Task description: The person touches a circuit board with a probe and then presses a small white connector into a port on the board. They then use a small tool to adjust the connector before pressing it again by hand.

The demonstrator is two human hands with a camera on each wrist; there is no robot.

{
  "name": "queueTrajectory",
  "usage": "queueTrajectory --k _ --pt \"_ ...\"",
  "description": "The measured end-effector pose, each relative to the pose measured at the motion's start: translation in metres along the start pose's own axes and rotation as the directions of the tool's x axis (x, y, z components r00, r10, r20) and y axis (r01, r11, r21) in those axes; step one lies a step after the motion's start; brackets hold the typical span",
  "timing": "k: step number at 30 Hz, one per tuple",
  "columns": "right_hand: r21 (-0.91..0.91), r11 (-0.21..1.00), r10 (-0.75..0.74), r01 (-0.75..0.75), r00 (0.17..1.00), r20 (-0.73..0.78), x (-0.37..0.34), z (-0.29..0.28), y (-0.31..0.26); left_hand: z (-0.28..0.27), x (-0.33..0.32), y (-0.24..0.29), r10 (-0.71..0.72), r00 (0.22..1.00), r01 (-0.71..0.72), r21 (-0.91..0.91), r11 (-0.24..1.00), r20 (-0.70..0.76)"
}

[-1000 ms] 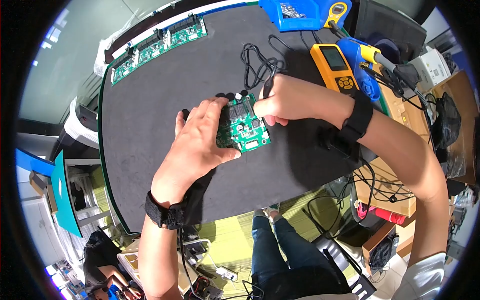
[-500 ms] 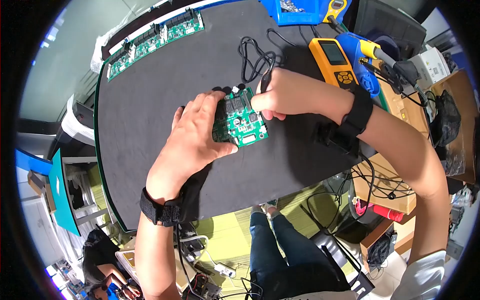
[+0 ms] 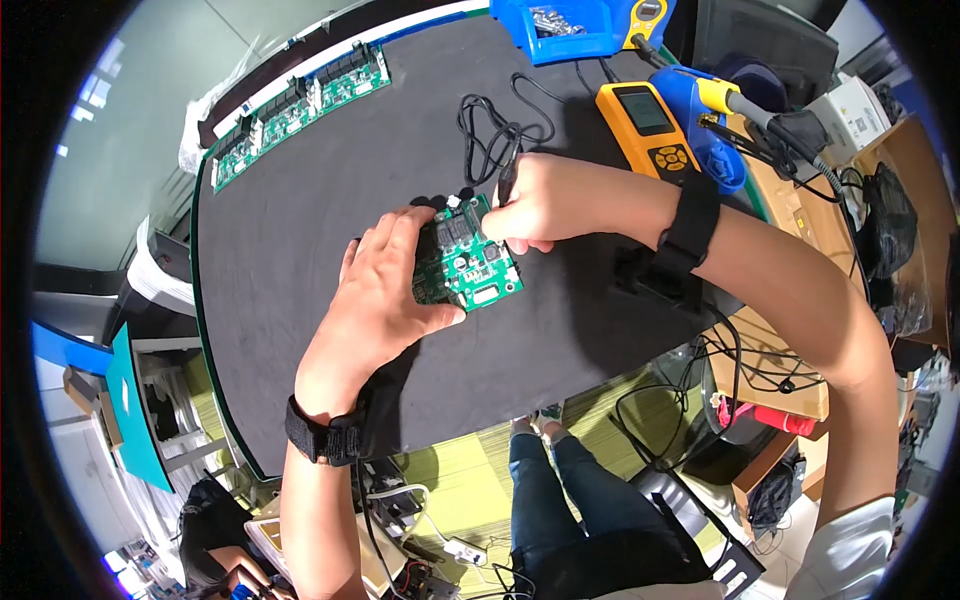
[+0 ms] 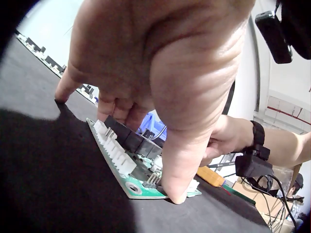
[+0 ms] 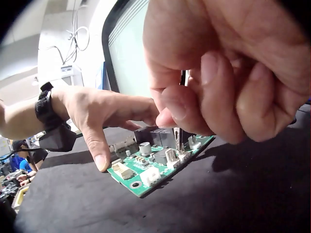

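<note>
A green circuit board (image 3: 487, 278) with black blocks and white connectors lies on the dark mat. My left hand (image 3: 368, 285) holds it from the left, thumb at the near edge and fingers reaching over to the far side. In my right hand (image 3: 545, 203) is a black pen-shaped probe (image 3: 507, 182) with a cable trailing from its top. The right wrist view shows its metal tip (image 5: 179, 140) pinched low, down among the small white connectors along the board's edge. Curled fingers hide much of the probe's grip.
More green boards (image 3: 300, 112) stand in a row along the mat's back left edge. An orange handheld meter (image 3: 647, 125) lies right of the right hand. Behind it are a blue parts bin (image 3: 570, 42) and a soldering iron holder (image 3: 712, 150). A loose black cable (image 3: 485, 140) coils beyond the board.
The head view has shifted slightly. Both hands keep much the same pose on the board and probe, with the probe staying at the board's right side.
</note>
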State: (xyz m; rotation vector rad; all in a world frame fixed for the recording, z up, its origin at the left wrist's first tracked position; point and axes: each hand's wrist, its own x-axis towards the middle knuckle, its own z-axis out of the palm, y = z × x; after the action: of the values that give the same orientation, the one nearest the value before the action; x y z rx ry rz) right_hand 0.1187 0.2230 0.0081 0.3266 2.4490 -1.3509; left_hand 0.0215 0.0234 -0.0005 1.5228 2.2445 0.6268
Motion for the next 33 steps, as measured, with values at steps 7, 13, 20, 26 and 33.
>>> queueTrajectory --k 7,13,20,26,33 --pt "0.017 0.999 0.042 -0.042 0.999 0.009 -0.002 0.0 0.0 0.0 0.0 -0.002 0.001 1.0 -0.002 0.012 1.0 0.008" --pt "0.041 0.999 0.029 -0.03 0.999 0.019 -0.003 0.0 -0.002 0.001 0.0 -0.002 0.007 1.0 -0.007 0.015 1.0 0.005" --pt "-0.018 0.999 0.04 -0.039 0.999 0.01 -0.002 -0.001 -0.001 0.001 0.0 -0.001 -0.039 0.999 0.04 -0.045 0.998 0.022" --pt "-0.047 0.936 -0.351 0.349 0.936 -0.031 0.003 0.005 0.017 0.001 0.0 -0.002 0.026 1.0 -0.026 -0.001 1.0 -0.012" --pt "-0.036 0.988 -0.153 0.151 0.987 -0.053 0.001 0.012 0.013 0.0 -0.003 0.0 -0.011 1.0 0.011 0.008 1.0 -0.013"
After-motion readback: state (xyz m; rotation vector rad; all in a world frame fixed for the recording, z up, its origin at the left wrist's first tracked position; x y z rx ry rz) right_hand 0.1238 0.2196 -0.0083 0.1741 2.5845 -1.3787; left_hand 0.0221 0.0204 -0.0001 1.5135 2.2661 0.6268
